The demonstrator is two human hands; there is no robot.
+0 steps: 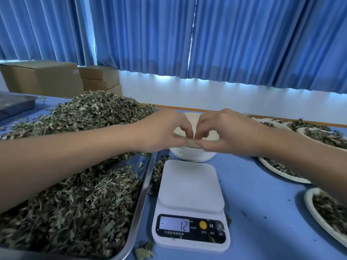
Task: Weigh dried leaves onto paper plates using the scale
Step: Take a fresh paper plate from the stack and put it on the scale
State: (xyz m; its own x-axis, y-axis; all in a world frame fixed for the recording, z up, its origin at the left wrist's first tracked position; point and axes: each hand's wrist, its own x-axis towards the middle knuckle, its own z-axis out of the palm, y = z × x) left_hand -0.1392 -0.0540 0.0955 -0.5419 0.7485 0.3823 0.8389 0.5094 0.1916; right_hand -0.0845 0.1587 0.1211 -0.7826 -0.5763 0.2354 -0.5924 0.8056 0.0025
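Observation:
A white digital scale (190, 203) stands at the front centre with a bare platform; its display shows 12 with a minus sign. Just behind it sits a stack of paper plates (193, 153). My left hand (165, 131) and my right hand (223, 132) meet over the stack, and the fingertips of both pinch the near rim of the top plate (191, 120). Dried leaves (78, 201) fill a metal tray (139, 199) on the left, under my left forearm.
A big loose heap of dried leaves (97, 109) lies at the back left. Several paper plates with leaves (281, 170) sit along the right side. Cardboard boxes (43, 77) and another metal tray (15, 104) are far left. Loose leaf bits dot the blue table (262, 212).

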